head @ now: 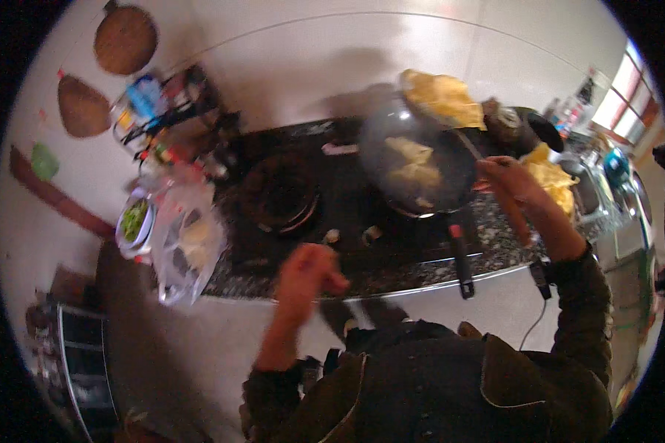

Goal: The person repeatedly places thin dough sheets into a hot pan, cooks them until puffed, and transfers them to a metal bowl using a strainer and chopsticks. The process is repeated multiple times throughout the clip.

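A dark wok (449, 180) with yellowish pieces of food (413, 166) in it stands on the right side of a black cooktop (343, 199). Its black handle (463, 271) points towards me. My right hand (510, 180), right of the wok, grips a thin utensil (467, 145) that reaches over the rim; its far end is hidden or blurred. My left hand (310, 271) is at the cooktop's front edge with its fingers curled; blur hides whether anything is in it. A yellow crumpled sheet (443, 99) is behind the wok.
Left of the cooktop are a clear plastic bag (191, 249) and a white bowl of chopped greens (136, 221). The bare left burner (280, 194) lies beside the wok. Another yellow sheet (551, 177) and a sink (582, 180) are at the right. Knobs (331, 237) sit near the front.
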`<state>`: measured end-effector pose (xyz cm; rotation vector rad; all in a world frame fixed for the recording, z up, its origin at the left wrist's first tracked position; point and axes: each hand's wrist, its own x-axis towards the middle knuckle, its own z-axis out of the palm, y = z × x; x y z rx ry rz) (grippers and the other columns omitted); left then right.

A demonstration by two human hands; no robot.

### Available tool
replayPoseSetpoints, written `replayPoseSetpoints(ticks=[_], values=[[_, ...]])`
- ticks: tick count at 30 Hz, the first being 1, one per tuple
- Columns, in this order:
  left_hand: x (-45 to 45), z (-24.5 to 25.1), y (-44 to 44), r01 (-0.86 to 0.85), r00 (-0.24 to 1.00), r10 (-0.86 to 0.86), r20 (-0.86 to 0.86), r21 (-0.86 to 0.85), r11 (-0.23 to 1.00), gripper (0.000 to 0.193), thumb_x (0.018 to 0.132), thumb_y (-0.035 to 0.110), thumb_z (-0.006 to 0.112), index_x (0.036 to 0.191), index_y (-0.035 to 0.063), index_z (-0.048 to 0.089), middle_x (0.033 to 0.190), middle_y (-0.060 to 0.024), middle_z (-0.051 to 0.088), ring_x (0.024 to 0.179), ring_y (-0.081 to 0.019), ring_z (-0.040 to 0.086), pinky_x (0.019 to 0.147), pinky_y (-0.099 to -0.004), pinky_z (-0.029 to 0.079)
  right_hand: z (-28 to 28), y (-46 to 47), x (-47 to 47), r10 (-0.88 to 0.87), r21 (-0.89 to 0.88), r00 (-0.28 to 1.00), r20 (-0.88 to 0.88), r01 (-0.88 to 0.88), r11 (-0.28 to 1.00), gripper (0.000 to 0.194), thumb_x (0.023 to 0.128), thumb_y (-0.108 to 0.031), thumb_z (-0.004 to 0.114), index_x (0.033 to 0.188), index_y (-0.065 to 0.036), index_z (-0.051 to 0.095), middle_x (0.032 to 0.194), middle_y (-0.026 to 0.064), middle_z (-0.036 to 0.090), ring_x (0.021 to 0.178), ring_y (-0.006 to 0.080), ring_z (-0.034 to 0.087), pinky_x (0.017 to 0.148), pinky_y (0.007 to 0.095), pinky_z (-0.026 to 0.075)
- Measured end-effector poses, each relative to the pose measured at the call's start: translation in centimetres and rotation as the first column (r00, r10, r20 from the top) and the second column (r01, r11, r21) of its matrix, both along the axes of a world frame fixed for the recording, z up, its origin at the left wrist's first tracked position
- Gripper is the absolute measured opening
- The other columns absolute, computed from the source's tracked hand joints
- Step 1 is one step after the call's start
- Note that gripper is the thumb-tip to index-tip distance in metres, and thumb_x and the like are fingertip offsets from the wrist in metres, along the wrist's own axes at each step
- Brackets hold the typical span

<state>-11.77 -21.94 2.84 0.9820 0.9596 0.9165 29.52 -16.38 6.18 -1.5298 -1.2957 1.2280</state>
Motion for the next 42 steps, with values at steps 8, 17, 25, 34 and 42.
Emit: replayPoseSetpoints(ticks=[8,17,25,34,42], values=[[23.0,2.7,-0.3,0.521,0.726,-0.288,0.624,-0.225,0.824,0.042,0.094,0.046,0.039,0.105,0.0077,0.050,0.082,-0.0069,0.055,0.069,-0.0217,0.058,0.071,-0.0357,0.049,0.0,-0.3,-2.8,-0.020,-0.042,0.976,0.219,0.030,0.999,0.037,0.088,-0.034,0.053,0.078,0.001,0.060,0.064,0.0068,0.058,0.056,0.0151,0.054,0.053,0.0313,0.044],[26.7,3.5,-0.5,0.276,0.860,-0.082,0.504,-0.324,0.905,0.041,0.091,0.053,0.040,0.083,0.0140,0.046,0.060,0.0006,0.041,0.041,-0.0122,0.038,0.038,-0.0254,0.029,-1.7,0.2,-3.0,-0.077,0.260,0.935,0.345,-0.017,0.966,0.047,0.089,-0.040,0.048,0.074,0.002,0.062,0.066,0.0246,0.057,0.068,0.0415,0.058,0.064,0.0465,0.046],[23.5,2.1,-0.3,0.265,0.798,-0.044,0.602,-0.284,0.922,0.034,0.094,0.045,0.040,0.092,0.0126,0.049,0.052,0.0028,0.034,0.033,-0.0099,0.033,0.030,-0.0225,0.027,-1.3,-3.3,1.9,-0.277,0.713,0.884,0.377,-0.086,0.696,0.029,0.090,-0.030,0.050,0.086,-0.003,0.062,0.085,0.0184,0.057,0.079,0.0363,0.056,0.068,0.0426,0.046],[19.5,-1.1,1.4,0.550,0.395,-0.046,0.917,-0.197,0.811,0.040,0.097,0.042,0.032,0.107,0.0070,0.048,0.063,0.0000,0.038,0.038,-0.0091,0.038,0.034,-0.0224,0.031,-1.9,-6.0,5.7,-0.563,0.698,0.820,-0.106,0.464,0.545,0.026,0.095,-0.019,0.047,0.081,0.002,0.053,0.076,0.0044,0.045,0.064,0.0130,0.048,0.058,0.0256,0.042],[17.5,-0.7,2.0,0.617,0.354,-0.032,0.935,-0.207,0.760,0.042,0.098,0.042,0.030,0.109,0.0057,0.047,0.063,-0.0009,0.038,0.038,-0.0104,0.039,0.035,-0.0228,0.034,-2.1,-7.0,3.7,-0.504,0.610,0.826,-0.254,0.541,0.579,0.012,0.094,-0.013,0.048,0.099,-0.003,0.051,0.085,0.0030,0.052,0.074,0.0101,0.053,0.065,0.0243,0.048]])
